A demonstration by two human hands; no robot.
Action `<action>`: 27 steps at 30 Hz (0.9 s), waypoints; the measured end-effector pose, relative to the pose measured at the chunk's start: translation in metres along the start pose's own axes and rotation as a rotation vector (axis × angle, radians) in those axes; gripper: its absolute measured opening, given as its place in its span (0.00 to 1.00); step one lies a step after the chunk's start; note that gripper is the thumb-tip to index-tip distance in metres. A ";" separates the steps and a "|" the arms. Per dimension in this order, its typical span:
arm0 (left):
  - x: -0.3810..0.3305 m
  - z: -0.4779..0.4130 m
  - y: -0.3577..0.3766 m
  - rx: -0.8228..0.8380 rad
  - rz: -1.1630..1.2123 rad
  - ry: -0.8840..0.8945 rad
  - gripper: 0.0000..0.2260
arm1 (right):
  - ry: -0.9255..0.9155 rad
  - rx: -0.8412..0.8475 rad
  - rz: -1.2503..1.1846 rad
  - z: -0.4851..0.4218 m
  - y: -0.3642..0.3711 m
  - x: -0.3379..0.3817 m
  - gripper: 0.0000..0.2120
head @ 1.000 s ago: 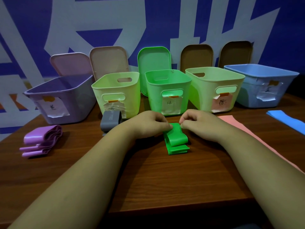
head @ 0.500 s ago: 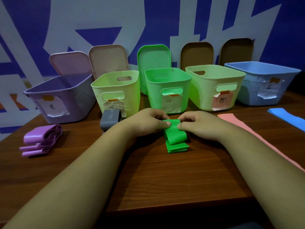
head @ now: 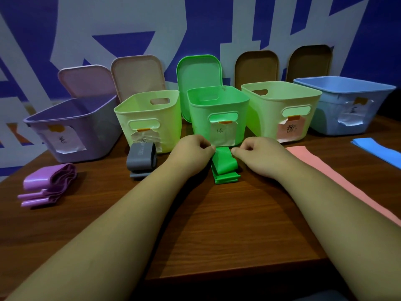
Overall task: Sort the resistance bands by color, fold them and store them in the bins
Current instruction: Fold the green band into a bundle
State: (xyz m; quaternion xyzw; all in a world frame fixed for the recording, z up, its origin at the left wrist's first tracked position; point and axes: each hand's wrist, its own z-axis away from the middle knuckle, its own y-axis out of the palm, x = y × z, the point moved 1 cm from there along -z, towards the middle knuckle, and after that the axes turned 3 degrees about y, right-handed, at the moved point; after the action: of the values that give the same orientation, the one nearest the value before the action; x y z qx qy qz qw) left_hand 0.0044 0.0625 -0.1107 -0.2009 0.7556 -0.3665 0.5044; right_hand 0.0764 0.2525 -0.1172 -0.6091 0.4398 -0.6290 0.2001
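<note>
1. Step in hand: folding the green band (head: 224,167), which lies on the table (head: 217,224) just in front of the green bin (head: 200,120).
2. Left hand (head: 191,153) and right hand (head: 258,155): fingers curled, each apparently pinching a side edge at the band's far end.
3. Long axis runs from the person toward the bin; folded layers stack at the near end.
4. Next move, probably: lay the held end over the stack, edges aligned.

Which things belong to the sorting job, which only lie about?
Job: green band, pinched by left hand and right hand; purple band; grey band; pink band; blue band; green bin; purple bin; blue bin; two yellow-green bins.
Lying about: lids against wall.
</note>
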 end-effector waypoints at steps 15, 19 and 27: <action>-0.015 0.016 -0.013 0.215 0.371 -0.256 0.11 | -0.002 0.059 -0.024 0.007 -0.003 0.006 0.23; -0.014 0.016 -0.012 0.216 0.418 -0.280 0.10 | -0.028 0.061 -0.022 0.008 -0.003 0.008 0.21; -0.012 0.014 -0.012 0.226 0.380 -0.275 0.10 | 0.003 0.088 -0.049 0.007 -0.004 0.007 0.19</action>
State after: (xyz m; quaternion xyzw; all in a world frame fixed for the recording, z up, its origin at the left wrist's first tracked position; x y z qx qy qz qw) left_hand 0.0208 0.0582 -0.0977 -0.0457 0.6583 -0.3166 0.6815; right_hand 0.0825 0.2473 -0.1110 -0.6091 0.3970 -0.6535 0.2107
